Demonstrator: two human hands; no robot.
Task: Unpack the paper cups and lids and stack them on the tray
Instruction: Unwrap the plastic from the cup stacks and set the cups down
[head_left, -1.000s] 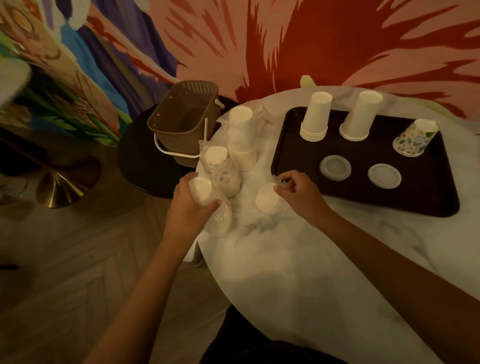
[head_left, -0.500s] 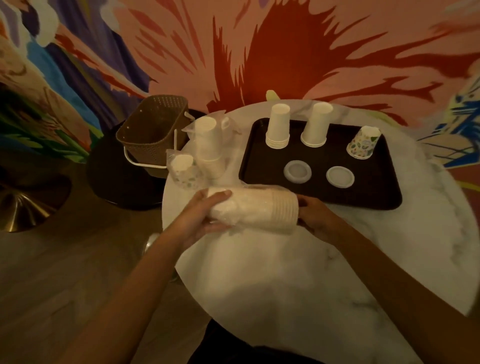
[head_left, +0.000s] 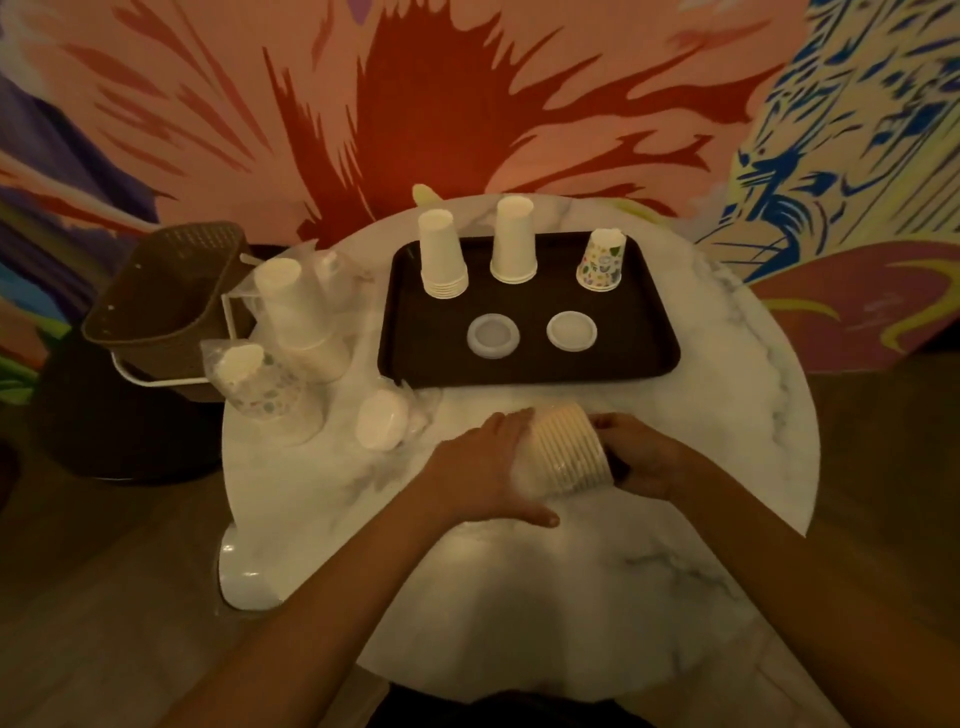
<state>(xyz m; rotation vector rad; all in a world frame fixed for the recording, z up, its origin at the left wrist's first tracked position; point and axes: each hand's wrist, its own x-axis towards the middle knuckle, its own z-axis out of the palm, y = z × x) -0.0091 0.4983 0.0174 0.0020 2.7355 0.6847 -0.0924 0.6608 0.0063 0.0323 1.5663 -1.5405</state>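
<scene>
A wrapped sleeve of white paper cups (head_left: 569, 449) lies on its side in front of me. My left hand (head_left: 483, 473) grips its closed end, and my right hand (head_left: 641, 454) holds its open rim end. Behind it, the dark tray (head_left: 410, 358) carries two upside-down white cup stacks (head_left: 441, 254) (head_left: 514, 241), a floral cup stack (head_left: 602, 260) and two lids (head_left: 493, 335) (head_left: 571, 330). Left of the tray stand a bagged white cup stack (head_left: 296, 306), a bagged floral cup stack (head_left: 254, 379) and a bagged pack of lids (head_left: 382, 426).
All of this rests on a round marble table (head_left: 519, 597). A brown woven basket (head_left: 166, 296) with a white handle sits on a dark stool off the table's left edge. A painted wall stands close behind the table.
The sleeve of cups has moved right and closer to me, held between both hands. My view has swung right, and the bagged lids pack now shows on the table.
</scene>
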